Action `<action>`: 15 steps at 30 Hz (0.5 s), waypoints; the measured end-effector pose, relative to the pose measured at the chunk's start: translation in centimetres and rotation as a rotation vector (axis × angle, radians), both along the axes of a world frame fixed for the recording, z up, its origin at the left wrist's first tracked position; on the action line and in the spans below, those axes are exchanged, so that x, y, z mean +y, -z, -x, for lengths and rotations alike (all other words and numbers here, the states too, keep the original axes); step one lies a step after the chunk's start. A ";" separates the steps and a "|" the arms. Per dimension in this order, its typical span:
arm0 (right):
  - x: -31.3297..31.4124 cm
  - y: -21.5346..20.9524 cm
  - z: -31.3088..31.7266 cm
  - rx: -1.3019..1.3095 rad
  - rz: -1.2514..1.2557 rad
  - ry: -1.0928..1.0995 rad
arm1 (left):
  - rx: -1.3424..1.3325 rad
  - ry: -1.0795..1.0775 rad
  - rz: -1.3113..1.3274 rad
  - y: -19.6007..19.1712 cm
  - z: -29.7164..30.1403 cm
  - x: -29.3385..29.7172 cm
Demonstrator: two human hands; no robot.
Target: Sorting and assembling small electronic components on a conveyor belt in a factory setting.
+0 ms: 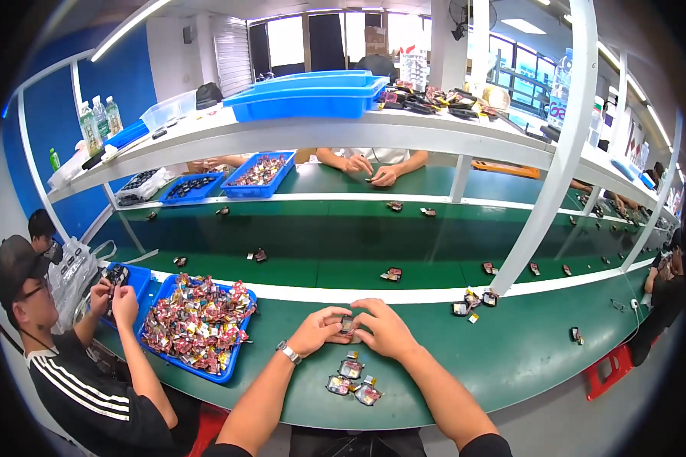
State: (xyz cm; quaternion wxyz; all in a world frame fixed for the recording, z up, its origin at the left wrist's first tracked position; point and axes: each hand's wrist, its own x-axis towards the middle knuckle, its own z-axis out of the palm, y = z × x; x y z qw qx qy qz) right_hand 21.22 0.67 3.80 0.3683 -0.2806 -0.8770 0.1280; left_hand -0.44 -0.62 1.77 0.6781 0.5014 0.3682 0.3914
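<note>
At centre, the left hand [318,332] and right hand [385,329] have their fingers nearly closed, pinching a small rounded-square electronic module [347,324] between them; its long axis is too covered to tell. Just below, three similar modules [351,369] lie on the smooth green counter [450,358]. At lower left, a blue plastic tray [222,376] brims with reddish, yellow-tabbed electronic pieces [194,320].

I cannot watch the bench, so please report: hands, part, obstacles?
Left hand holds small unit, right hand alongside. Three similar units close, nearer the body. Heaped blue tray left.
</note>
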 end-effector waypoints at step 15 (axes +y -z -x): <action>-0.2 1.1 1.0 0.077 0.165 0.045 | -0.026 0.102 -0.075 0.3 0.1 0.0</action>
